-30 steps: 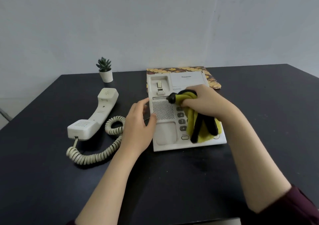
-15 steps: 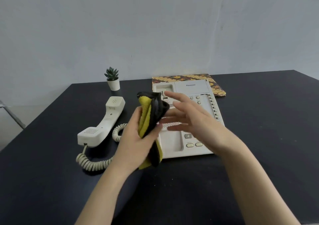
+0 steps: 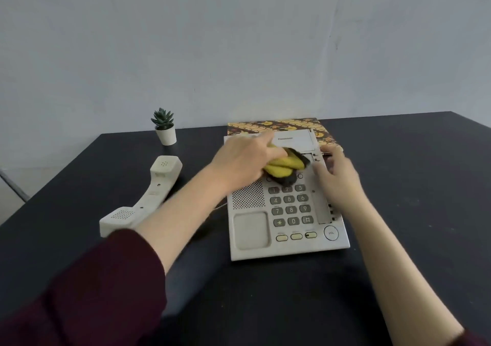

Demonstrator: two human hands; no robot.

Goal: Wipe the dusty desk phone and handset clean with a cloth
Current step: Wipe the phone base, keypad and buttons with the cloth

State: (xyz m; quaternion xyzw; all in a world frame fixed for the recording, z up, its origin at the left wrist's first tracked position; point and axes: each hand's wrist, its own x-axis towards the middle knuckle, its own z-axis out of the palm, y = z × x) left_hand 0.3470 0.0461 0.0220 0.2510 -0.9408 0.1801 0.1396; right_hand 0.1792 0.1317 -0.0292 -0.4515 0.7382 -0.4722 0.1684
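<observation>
The off-white desk phone (image 3: 249,231) lies flat on the black desk (image 3: 411,186), keypad facing up. My left hand (image 3: 244,157) reaches across its upper part and presses a bunched yellow and black cloth (image 3: 285,166) onto the surface just above the number keys. My right hand (image 3: 337,178) rests on the phone's right side, fingers spread, holding nothing. The handset (image 3: 143,199) lies off the cradle on the desk to the left; its coiled cord is hidden behind my left forearm.
A small succulent in a white pot (image 3: 164,127) stands at the back left of the desk. A patterned yellow and brown book or mat (image 3: 279,125) lies under the phone's far end. A grey wall rises behind.
The cloth passed from my right hand to my left. My left hand then carried it over to the phone's upper part, and my right hand settled on the phone's right side.
</observation>
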